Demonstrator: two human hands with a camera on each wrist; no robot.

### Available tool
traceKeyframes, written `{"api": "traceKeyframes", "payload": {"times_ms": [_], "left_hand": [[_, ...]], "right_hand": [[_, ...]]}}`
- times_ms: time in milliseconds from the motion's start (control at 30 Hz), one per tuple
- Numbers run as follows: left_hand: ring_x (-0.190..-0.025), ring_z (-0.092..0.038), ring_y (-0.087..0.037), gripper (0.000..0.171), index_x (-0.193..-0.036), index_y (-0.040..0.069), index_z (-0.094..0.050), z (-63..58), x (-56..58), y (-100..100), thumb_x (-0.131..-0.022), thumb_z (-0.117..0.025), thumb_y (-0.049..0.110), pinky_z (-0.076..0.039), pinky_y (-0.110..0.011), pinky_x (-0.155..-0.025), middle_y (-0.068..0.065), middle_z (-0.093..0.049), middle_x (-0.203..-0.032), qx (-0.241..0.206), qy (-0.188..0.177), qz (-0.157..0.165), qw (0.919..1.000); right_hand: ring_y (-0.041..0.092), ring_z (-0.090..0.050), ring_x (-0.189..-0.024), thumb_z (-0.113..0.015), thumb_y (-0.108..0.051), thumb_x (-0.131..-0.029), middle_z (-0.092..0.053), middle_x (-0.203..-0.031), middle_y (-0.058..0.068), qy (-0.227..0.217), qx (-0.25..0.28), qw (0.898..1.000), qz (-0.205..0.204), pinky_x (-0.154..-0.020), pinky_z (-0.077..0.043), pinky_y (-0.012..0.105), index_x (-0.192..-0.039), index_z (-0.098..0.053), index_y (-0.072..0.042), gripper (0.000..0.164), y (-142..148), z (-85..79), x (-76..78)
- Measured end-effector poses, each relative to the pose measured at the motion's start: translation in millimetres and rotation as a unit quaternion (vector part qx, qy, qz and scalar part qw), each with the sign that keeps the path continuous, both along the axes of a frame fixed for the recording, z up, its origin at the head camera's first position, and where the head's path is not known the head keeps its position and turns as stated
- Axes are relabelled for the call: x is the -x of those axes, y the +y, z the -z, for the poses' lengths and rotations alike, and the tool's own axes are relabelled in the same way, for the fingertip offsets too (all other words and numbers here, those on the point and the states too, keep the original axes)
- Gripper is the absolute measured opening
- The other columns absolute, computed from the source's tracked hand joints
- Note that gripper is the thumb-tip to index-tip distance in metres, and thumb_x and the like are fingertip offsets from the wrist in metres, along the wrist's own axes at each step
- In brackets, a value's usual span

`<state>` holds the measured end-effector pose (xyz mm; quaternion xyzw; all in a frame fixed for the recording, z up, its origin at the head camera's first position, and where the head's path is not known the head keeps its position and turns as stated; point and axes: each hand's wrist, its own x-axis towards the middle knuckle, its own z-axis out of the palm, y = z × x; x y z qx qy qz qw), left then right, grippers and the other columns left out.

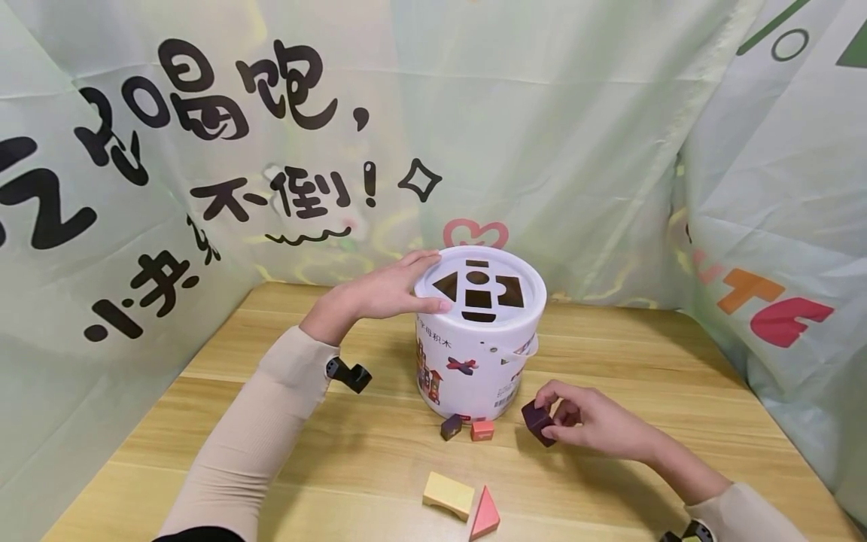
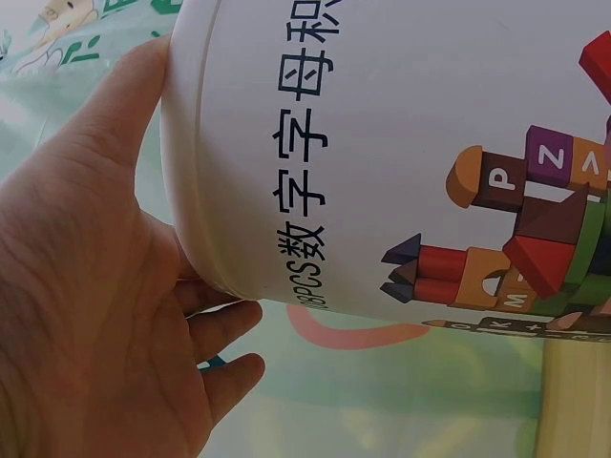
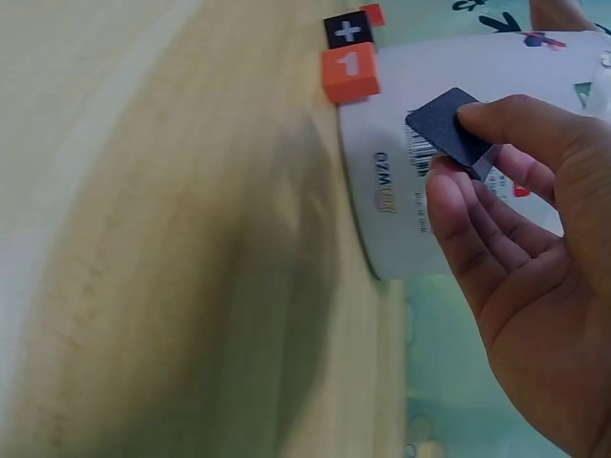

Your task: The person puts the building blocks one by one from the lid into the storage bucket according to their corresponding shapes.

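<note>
A white bucket (image 1: 467, 361) stands upright on the table, its lid (image 1: 443, 314) cut with shaped holes. My left hand (image 1: 389, 290) rests on the left rim of the lid, thumb along the near edge and fingers toward the back; the left wrist view shows those fingers (image 2: 224, 329) loosely bent at the rim. To the right of the bucket, my right hand (image 1: 596, 423) pinches a dark block (image 3: 447, 126) between thumb and fingers, above the table. At the bucket's foot sit a black block (image 3: 347, 31) marked with a plus and an orange-red block (image 3: 349, 74) marked 1.
Nearer the front of the wooden table (image 1: 352, 459) lie a yellow arch block (image 1: 448, 493) and a red triangular block (image 1: 485, 516). A printed cloth (image 1: 582, 165) hangs behind the table and along both sides. The bucket's handle (image 1: 531, 348) hangs at its right.
</note>
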<state>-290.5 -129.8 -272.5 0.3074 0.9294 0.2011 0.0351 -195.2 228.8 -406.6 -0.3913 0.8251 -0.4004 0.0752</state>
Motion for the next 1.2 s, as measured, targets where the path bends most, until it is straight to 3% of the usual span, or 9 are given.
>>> {"api": "traceKeyframes", "payload": {"times_ms": [400,767,1033,1200], "left_hand": [[-0.145,-0.021,-0.026,0.097,-0.158,0.016,-0.02,1.1,0.4,-0.7,-0.085,-0.058,0.068,-0.026,-0.05,-0.113,-0.002,-0.013,-0.162,0.001,0.0,0.001,1.0],[-0.145,-0.022,-0.026,0.098,-0.158,0.016,-0.019,0.7,1.2,-1.3,-0.085,-0.057,0.069,-0.026,-0.05,-0.113,-0.002,-0.013,-0.163,-0.001,-0.001,0.0,1.0],[-0.144,-0.024,-0.027,0.098,-0.158,0.017,-0.019,0.5,0.7,-1.1,-0.084,-0.057,0.069,-0.027,-0.051,-0.112,-0.003,-0.013,-0.162,0.0,-0.002,-0.001,1.0],[-0.144,-0.024,-0.027,0.099,-0.158,0.016,-0.019,1.0,1.4,-1.4,-0.084,-0.057,0.069,-0.027,-0.051,-0.112,-0.003,-0.014,-0.162,0.0,0.001,0.0,1.0]], "right_hand": [[0.016,-0.066,-0.076,-0.069,-0.008,-0.091,-0.066,-0.096,0.006,0.024,0.021,0.999,0.03,-0.062,-0.054,0.029,-0.12,-0.06,-0.013,0.031,3.1,-32.6,-2.2],[0.017,-0.061,-0.073,-0.07,-0.001,-0.089,-0.062,-0.088,0.003,0.055,0.058,0.994,0.071,-0.063,-0.054,0.029,-0.116,-0.064,-0.011,0.03,1.1,-73.5,-0.9],[0.02,-0.064,-0.077,-0.065,0.007,-0.089,-0.063,-0.091,0.015,0.024,0.103,0.994,0.038,-0.066,-0.056,0.03,-0.12,-0.059,0.001,0.032,-5.3,-100.4,3.5],[0.019,-0.063,-0.081,-0.061,0.012,-0.089,-0.062,-0.095,0.015,0.029,0.106,0.994,0.018,-0.067,-0.056,0.028,-0.124,-0.057,0.003,0.036,-9.6,-118.2,6.0]]}}
